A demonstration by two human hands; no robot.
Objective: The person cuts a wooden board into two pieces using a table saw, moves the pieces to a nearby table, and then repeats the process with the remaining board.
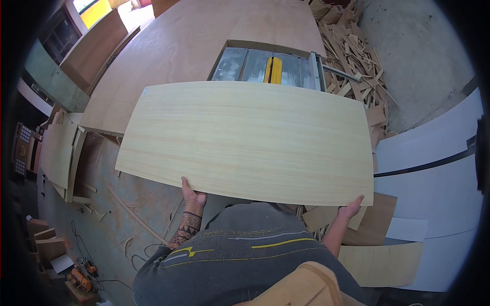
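Observation:
A wide, pale plywood panel point(245, 140) spans the view in front of my body. My left hand point(193, 194) grips its near edge left of centre, thumb on top and fingers hidden underneath. At the near right corner my right hand point(352, 206) holds the same edge, also thumb up. The panel's far edge overlaps the front of a table saw point(229, 65) with a metal top. A yellow insert point(274, 70) with a dark slot shows just beyond the panel.
A large wooden table point(178, 46) surrounds the saw. Wood offcuts point(352, 61) are heaped at the right, and white sheets point(434, 188) lie nearer me. An orange power tool point(79, 279) with a cord sits at lower left. Scraps and sawdust cover the floor point(122, 204).

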